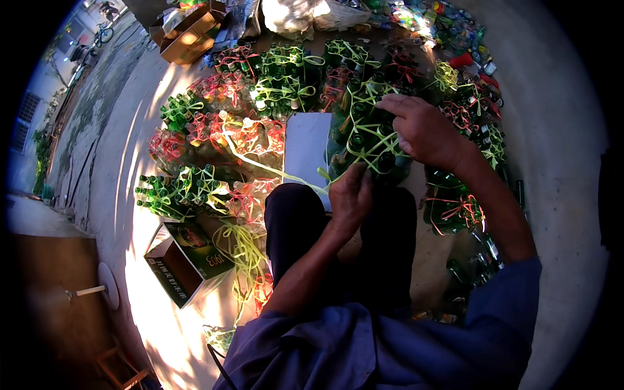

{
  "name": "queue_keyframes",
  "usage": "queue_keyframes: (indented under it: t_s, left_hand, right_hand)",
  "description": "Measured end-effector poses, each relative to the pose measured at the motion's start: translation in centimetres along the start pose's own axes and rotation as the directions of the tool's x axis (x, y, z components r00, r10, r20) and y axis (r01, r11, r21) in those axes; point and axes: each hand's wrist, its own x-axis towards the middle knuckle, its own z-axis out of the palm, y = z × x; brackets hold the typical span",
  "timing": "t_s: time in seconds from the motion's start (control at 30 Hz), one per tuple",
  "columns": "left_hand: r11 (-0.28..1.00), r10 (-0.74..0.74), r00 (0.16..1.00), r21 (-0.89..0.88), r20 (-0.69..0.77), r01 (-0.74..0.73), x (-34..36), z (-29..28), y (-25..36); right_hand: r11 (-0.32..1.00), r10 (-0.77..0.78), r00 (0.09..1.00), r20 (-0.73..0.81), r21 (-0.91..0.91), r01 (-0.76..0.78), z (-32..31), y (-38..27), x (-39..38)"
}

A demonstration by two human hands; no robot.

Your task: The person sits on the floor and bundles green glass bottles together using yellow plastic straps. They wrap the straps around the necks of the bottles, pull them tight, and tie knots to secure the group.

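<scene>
A bundle of green glass bottles (339, 133) stands in front of my knees, partly on a pale flat board (307, 140). Yellow-green plastic strapping (365, 153) criss-crosses between the bottle necks. My left hand (351, 194) is closed at the bundle's near edge, gripping the strapping, and a loose length of it trails off to the left. Over the bundle's right side is my right hand (424, 128), its fingers bent and pressed together at the strapping. Its fingertips partly cover what they pinch.
Tied bundles of green bottles (183, 190) and clear bottles (237, 133) surround me. At left lie an open dark green carton (188, 260) and a heap of loose strapping (242, 250). Loose bottles (478, 263) lie at right, a cardboard box (188, 36) and white sacks (289, 16) at the back.
</scene>
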Motion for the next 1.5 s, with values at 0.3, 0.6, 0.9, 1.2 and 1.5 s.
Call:
queue_keyframes:
  t_s: [0.3,0.6,0.9,1.2,1.5]
  left_hand:
    - [0.999,-0.04,0.999,-0.037,-0.028,0.039,0.1,0.3,0.5]
    - [1.0,0.015,0.999,-0.022,-0.035,-0.016,0.2,0.1,0.5]
    - [1.0,-0.031,0.999,-0.002,-0.01,0.031,0.3,-0.1,1.0]
    - [0.995,-0.095,0.995,-0.035,0.0,0.095,0.5,-0.6,3.2]
    - [0.998,-0.048,0.999,-0.053,-0.011,0.047,0.6,-0.2,1.4]
  right_hand:
    - [0.808,0.419,0.897,0.14,0.394,-0.439,-1.0,-1.1,-0.5]
    - [0.029,0.546,0.665,0.509,0.782,-0.622,-0.4,-1.0,0.3]
    - [0.082,0.359,0.765,0.534,0.799,-0.596,0.0,0.8,-0.2]
    - [0.931,0.09,0.996,0.016,0.354,-0.09,-0.9,1.3,0.2]
    - [0.994,0.023,0.997,0.075,0.105,-0.031,0.8,2.3,-1.0]
